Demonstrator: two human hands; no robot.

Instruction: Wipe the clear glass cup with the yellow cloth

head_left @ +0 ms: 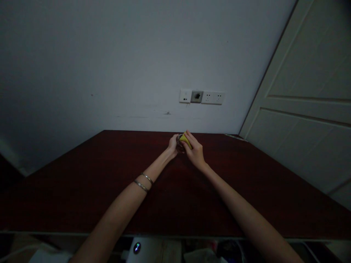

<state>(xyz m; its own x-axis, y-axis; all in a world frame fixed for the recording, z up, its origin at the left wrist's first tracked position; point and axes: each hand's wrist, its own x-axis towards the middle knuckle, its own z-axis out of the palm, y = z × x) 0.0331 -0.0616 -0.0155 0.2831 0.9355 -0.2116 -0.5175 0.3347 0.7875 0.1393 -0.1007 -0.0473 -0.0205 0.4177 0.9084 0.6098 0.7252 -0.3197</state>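
Note:
My left hand [173, 144] is wrapped round a small see-through vessel that looks like a glass [180, 147], near the far side of the dark red tabletop [153, 215]. Pinched in my right hand [195, 151] is a yellow sponge [185, 140], pressed against the glass at its upper right side. Both hands meet at the middle, and my fingers cover much of the glass. Two metal bangles [144, 182] circle my left forearm.
Behind the table rises a pale wall with a row of sockets [213, 97]. A white panelled door [307, 98] stands along the right. Below the table's front edge, a white box-like device [153, 251] and several dim items show.

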